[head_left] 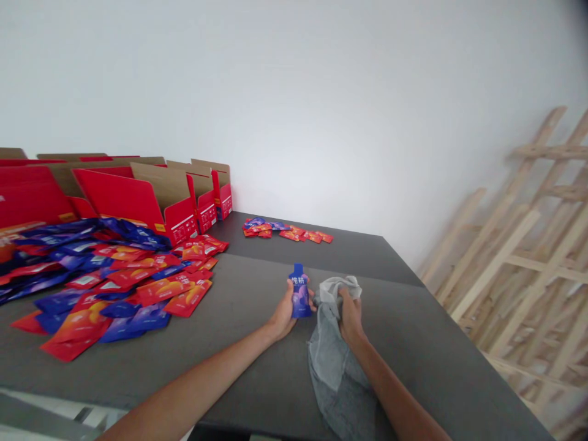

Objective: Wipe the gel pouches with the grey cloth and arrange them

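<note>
Above the dark grey table, my left hand (285,312) is closed round a blue pouch (300,297) with white characters and purple fruit on its front. The pouch stands upright, its narrow neck at the top. Just to the right, my right hand (351,315) grips a bunched grey cloth (333,355), whose loose end hangs down toward the table's near edge. Cloth and pouch are close together; whether they touch I cannot tell. Part of the right hand's fingers is hidden in the cloth's folds.
At the left lies a big heap of red and blue pouches (151,285). Open red cardboard boxes (124,196) stand behind it. A small row of pouches (294,233) lies near the white wall (321,122). Wooden pallets (519,263) lean at the right, beyond the table (413,331).
</note>
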`<state>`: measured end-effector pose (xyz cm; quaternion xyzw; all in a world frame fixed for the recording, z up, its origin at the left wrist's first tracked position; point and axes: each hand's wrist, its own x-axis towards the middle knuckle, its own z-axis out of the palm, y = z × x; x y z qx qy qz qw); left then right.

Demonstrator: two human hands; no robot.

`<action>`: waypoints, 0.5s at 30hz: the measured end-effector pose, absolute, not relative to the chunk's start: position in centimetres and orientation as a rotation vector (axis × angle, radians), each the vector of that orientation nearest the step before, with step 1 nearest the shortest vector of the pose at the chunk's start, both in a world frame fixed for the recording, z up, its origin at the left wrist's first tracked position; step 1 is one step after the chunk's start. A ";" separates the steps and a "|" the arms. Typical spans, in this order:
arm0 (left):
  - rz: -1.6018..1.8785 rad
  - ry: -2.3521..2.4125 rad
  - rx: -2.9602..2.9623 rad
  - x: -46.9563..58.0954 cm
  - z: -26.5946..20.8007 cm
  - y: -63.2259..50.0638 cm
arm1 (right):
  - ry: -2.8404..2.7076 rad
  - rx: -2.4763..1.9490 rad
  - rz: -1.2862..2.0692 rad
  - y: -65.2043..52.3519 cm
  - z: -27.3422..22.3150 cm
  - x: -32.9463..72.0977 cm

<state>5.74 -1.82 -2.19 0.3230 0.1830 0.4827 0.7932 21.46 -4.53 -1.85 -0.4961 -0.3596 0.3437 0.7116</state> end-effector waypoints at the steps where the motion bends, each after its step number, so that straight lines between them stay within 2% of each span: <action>1: 1.017 0.397 0.695 5.9 -2.3 -2.0 | -0.897 -1.135 0.667 -4.8 -1.7 21.1; 5: 0.922 0.424 0.692 6.1 -2.6 -2.2 | -1.458 -1.234 0.349 -5.8 -1.5 19.2; 11: 0.943 0.382 0.575 5.4 -2.2 -1.7 | -2.103 -1.129 0.377 -6.7 -1.3 18.4; 15: 0.864 0.380 0.611 5.4 -2.2 -1.8 | -2.195 -1.189 0.298 -6.8 -0.7 19.1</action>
